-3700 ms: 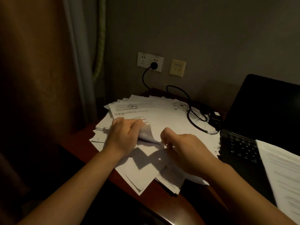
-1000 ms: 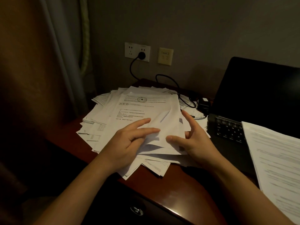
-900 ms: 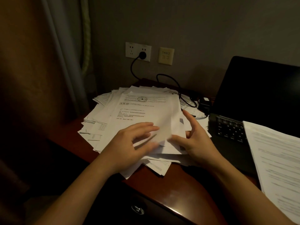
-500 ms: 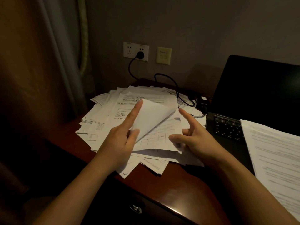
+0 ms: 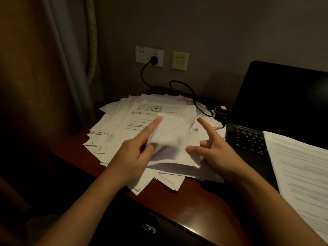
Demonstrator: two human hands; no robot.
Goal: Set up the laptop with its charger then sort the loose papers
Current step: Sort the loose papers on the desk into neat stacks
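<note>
Left hand pinches blurred sheet; pile perhaps overhangs desk edge.

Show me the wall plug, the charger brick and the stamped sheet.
wall plug [image 5: 154, 59]: head view, the black plug body.
charger brick [image 5: 221, 114]: head view, its dark top.
stamped sheet [image 5: 156, 108]: head view, the round star seal.
</note>
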